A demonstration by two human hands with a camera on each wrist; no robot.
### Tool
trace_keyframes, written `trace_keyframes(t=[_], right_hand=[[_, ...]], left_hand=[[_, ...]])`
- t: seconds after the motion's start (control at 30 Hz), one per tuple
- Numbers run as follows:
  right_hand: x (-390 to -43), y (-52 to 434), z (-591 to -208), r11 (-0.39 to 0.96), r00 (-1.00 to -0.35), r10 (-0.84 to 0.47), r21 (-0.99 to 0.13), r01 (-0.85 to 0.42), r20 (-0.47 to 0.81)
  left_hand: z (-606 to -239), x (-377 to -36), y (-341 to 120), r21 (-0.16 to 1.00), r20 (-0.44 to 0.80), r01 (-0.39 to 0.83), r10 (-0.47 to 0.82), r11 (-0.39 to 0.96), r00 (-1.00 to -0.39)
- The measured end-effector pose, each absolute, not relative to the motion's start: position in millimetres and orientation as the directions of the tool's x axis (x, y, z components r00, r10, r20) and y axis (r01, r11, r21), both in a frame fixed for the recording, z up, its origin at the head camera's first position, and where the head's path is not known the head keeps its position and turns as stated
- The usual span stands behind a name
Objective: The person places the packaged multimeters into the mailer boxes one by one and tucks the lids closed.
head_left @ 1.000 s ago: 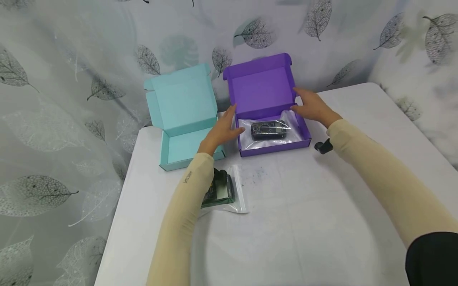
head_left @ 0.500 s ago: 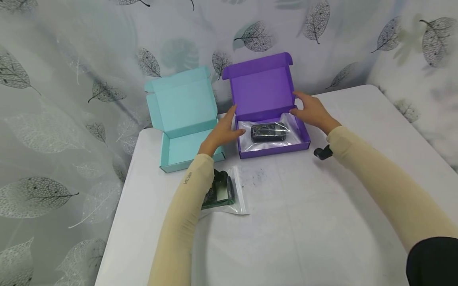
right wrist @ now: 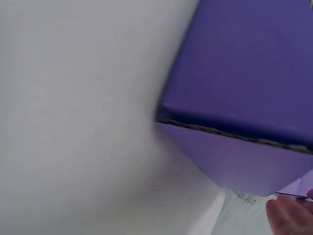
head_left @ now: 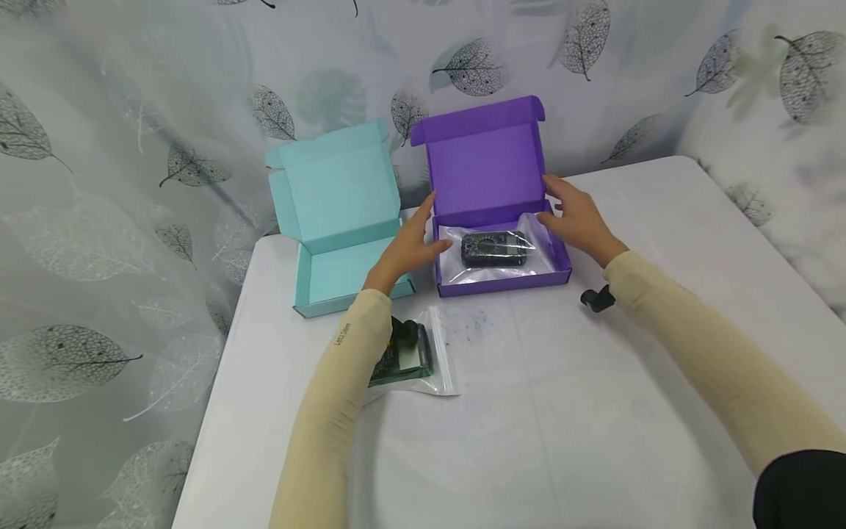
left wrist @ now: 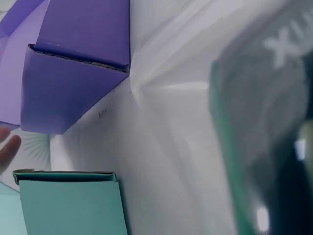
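Boxes: we count two, a purple box (head_left: 497, 279) and a teal box (head_left: 330, 275), both open.
Bagged devices: we see two, one (head_left: 494, 247) in the purple box, one (head_left: 410, 356) on the bench (head_left: 562, 411).
Hands: two.

A purple box (left wrist: 73, 93) corner stood above a teal box (left wrist: 68, 203) on the white surface (left wrist: 161, 161); a fingertip (left wrist: 9, 147) showed at left, a blurred bag (left wrist: 264, 137) at right.
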State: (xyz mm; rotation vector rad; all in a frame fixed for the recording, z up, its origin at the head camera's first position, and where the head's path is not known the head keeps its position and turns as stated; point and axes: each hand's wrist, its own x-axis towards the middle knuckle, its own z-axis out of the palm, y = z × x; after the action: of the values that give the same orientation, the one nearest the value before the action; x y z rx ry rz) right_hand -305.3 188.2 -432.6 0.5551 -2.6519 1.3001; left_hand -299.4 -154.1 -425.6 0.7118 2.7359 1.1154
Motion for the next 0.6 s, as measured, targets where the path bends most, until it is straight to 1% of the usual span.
trace_keyframes(t=[0.17,0.33,0.43,0.6], right_hand=[[-302.1,186.9,-440.3,0.525,-0.905,-0.283,-0.738,-0.424,0.319],[-297.4,185.4,-446.3,0.489,-0.897,-0.276,-0.753,-0.440,0.345],[-293.9,184.6,-449.2,0.471,-0.897,-0.266,-0.764,-0.440,0.353],[-290.1,184.4,-453.6,0.450,-0.896,-0.257,-0.775,-0.443,0.363]], left_hand=[[-426.0,-297.6,-151.6,0.734,0.141,0.407,0.464,0.544,-0.875],[-424.9,-294.9,-149.2,0.762,0.157,0.396,0.448,0.512,-0.880],[-424.0,-293.7,-148.2,0.770,0.156,0.388,0.441,0.506,-0.884],[-423.9,-291.0,-148.5,0.748,0.148,0.380,0.422,0.543,-0.895]])
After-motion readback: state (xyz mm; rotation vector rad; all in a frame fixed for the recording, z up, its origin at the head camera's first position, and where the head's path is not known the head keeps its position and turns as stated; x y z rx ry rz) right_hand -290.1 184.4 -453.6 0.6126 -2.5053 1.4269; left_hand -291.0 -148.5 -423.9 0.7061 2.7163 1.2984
